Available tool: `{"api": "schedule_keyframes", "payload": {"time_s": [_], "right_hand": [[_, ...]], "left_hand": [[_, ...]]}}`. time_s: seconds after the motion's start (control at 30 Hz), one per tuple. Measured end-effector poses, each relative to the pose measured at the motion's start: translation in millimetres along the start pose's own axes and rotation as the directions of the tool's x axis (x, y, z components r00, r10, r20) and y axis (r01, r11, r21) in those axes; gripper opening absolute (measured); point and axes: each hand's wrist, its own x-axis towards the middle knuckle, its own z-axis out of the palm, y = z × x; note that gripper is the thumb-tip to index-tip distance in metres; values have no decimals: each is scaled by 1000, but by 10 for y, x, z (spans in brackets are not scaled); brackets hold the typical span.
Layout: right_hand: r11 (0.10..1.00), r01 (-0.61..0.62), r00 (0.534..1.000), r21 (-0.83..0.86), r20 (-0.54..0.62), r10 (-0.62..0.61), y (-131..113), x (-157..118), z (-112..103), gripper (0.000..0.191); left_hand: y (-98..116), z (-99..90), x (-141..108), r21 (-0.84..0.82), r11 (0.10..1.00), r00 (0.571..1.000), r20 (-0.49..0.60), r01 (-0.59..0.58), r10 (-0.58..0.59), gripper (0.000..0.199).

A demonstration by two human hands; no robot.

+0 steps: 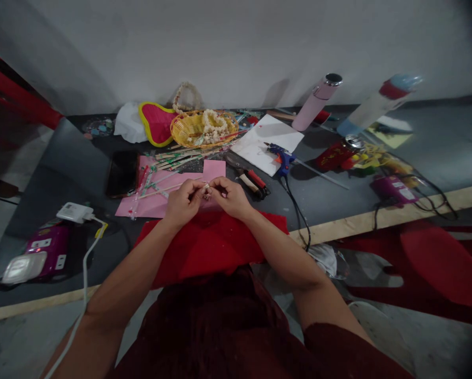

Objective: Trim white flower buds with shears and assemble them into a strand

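My left hand [184,201] and my right hand [231,197] meet in the middle, fingertips pinched together on a small pale piece [206,190] too tiny to name. Both hands are closed, and most of the piece is hidden by the fingers. They hover above the near edge of a pink sheet [214,169] and a red cloth [208,245]. Thin sticks with green wrapping [180,157] lie just beyond my left hand. Pliers with red handles [258,179] rest to the right of my right hand.
Behind stands a yellow basket [176,131] with pale beaded strands. Rightward are a blue glue gun [285,160] on white paper [259,138], a pink flask [315,105], a red can [334,154] and a blurred bottle [374,108]. Leftward lie a phone [122,173] and a purple power strip [56,247].
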Motion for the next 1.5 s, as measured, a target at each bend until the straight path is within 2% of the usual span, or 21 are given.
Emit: {"api": "schedule_keyframes", "payload": {"time_s": [0.37,0.73,1.5], "right_hand": [[1000,23,1000,17,17,-23,1,-2,-12,19],[999,38,999,22,22,-39,-21,-2,-35,18],[999,51,998,-9,25,-51,-6,-3,-41,20]], "left_hand": [[-4,-8,-9,-50,999,1000,12,-18,18,16],[13,-25,-6,-3,998,998,8,-58,58,17],[16,-28,-2,12,999,999,17,-43,42,19]]}}
